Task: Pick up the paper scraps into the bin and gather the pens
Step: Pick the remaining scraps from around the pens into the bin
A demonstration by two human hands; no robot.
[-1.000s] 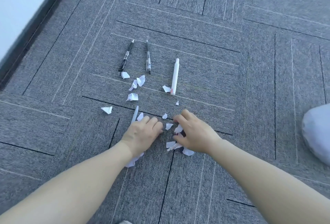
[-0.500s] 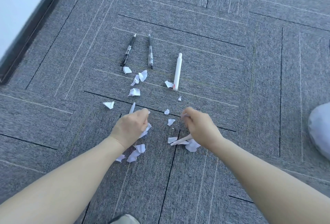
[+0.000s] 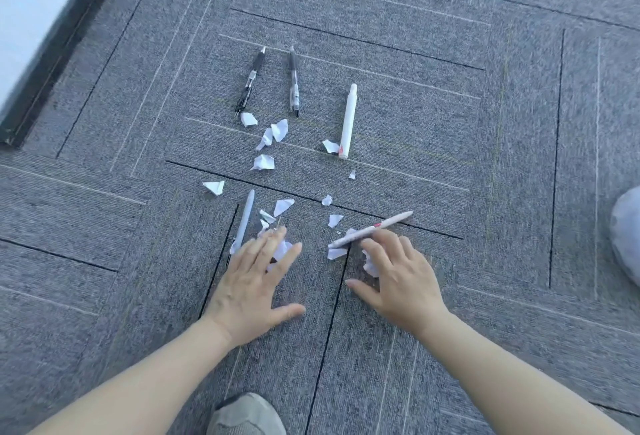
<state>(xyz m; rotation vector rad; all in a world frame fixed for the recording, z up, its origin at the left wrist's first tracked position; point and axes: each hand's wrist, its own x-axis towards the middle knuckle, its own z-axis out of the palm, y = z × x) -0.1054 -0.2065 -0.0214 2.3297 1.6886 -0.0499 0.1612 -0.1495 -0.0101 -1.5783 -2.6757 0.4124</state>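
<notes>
- Head view, progress — paper scraps point(image 3: 263, 161) lie loose across the grey carpet point(image 3: 450, 123), none visibly binned; five pens lie apart, ungathered. By this evidence the task is at an early stage, with both parts left to do.
- Head view, bin — a pale rounded bag point(image 3: 627, 233) at the right edge may be the bin; this cannot be confirmed.
- Head view, hands — left hand point(image 3: 252, 282) spread flat, fingers apart, over crumpled scraps near the pale grey pen point(image 3: 245, 220); right hand point(image 3: 398, 275) likewise splayed, gripping nothing, fingertips touching the nearest white pen point(image 3: 372, 228).
- Head view, axes — two black pens point(image 3: 250, 83) and the far white pen point(image 3: 348, 123) lie lengthwise away from the person; the grey pen likewise, slightly tilted. The pen under the right hand lies aslant — far end up and right.
</notes>
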